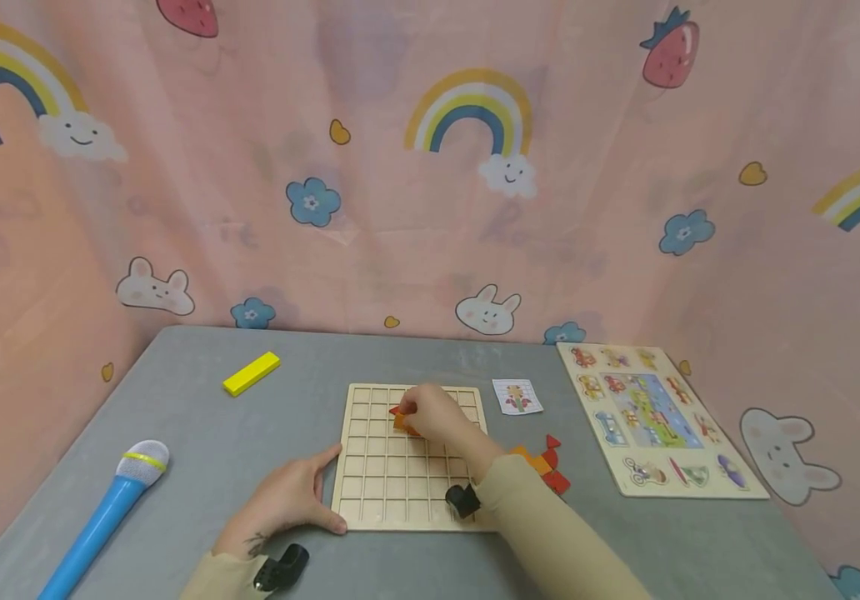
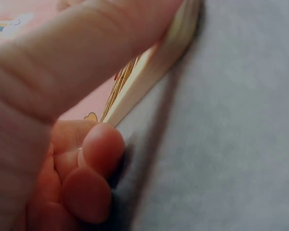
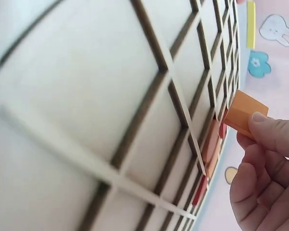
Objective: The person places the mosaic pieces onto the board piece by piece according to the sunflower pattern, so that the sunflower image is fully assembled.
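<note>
A light wooden grid board (image 1: 373, 487) lies flat on the grey table. My left hand (image 1: 283, 500) rests against its left side, thumb at the near corner and index fingertip along the edge. In the left wrist view the thumb (image 2: 82, 57) lies along the board's pale edge (image 2: 149, 72). Over the far half of the board, my right hand (image 1: 433, 412) pinches an orange square tile (image 3: 245, 113) between thumb and fingers. Red and orange tiles (image 3: 212, 144) sit in the grid cells close to it. The right hand partly covers these tiles in the head view.
Loose orange and red tiles (image 1: 550, 458) lie right of the board, below a small picture card (image 1: 517, 397). Farther right is a wooden picture puzzle (image 1: 595, 442). A yellow block (image 1: 252, 373) and a blue toy microphone (image 1: 103, 517) lie on the left.
</note>
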Demonstrator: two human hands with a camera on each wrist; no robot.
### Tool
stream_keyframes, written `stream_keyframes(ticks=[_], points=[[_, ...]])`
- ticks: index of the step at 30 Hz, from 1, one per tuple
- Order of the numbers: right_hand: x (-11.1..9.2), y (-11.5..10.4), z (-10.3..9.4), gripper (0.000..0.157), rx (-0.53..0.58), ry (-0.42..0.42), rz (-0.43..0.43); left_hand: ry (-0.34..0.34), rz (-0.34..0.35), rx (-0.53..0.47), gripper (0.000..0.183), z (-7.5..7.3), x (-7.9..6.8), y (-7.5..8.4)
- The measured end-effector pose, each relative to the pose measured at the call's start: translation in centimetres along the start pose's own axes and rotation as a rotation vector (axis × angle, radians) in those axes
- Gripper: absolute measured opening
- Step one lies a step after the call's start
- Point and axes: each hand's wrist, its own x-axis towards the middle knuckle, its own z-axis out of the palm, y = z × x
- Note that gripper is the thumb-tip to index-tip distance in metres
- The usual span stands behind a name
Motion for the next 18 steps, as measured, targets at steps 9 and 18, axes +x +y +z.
stream_keyframes(ticks=[9, 18], points=[[0.4, 0.0, 1.0, 0.010, -0.010, -0.010, 0.004, -0.001, 0.004, -0.001, 0.118, -0.1, 0.0, -0.1], [0.6, -0.3, 1.5, 0.014, -0.110, 0.010, 0.022, -0.001, 0.005, 0.016, 0.118, -0.1, 0.0, 0.0]])
